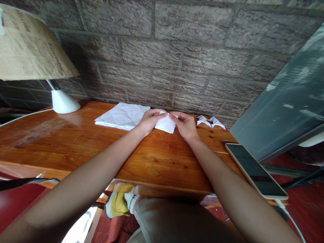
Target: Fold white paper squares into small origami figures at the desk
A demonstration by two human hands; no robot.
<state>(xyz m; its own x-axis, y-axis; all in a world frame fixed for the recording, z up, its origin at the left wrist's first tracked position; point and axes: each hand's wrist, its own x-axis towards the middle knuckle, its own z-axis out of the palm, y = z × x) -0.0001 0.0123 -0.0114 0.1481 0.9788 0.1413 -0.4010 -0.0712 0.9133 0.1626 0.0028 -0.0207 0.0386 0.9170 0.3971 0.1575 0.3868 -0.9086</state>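
A small folded square of white paper (165, 125) is held up between my two hands, just above the wooden table. My left hand (151, 120) pinches its upper left edge between thumb and fingers. On the opposite side, my right hand (185, 124) grips the upper right edge, thumb on top. Behind and left of my left hand lies a stack of larger white paper sheets (123, 115) with crease lines. Right of my right hand sit folded white paper pieces (210, 122) with pointed corners. The fingers behind the square are partly hidden.
A lamp (63, 101) with a newsprint shade stands at the left, its cord running off the table. A phone (255, 170) with a cable plugged in lies at the right edge. A brick wall (164, 54) rises behind the wooden table (157, 158).
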